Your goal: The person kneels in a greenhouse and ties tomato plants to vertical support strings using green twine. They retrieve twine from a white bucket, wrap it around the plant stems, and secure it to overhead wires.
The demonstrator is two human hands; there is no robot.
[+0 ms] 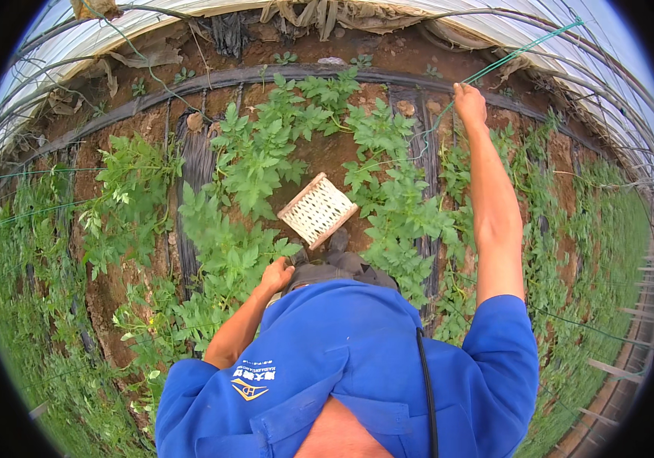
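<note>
My right hand (469,105) is stretched out ahead, its fingers closed on green twine (516,54). From there the twine runs taut to a point high on the right, and a slack length dangles to the leafy plants. Down by my thigh is my left hand (277,276), with its fingers bent; whether it holds anything is hidden. Just in front of my feet a small stool (318,210) with a woven pale seat and wooden rails sits on the soil. Tomato-like plants grow along its left (258,154) and its right (398,212).
Black plastic film (192,154) lies in strips between the rows. A dark pipe or film edge (309,71) crosses the far end. Hoops and plastic sheeting (596,63) curve overhead. More twine lines (584,329) stretch across the plants at right, beside a path edge (613,366).
</note>
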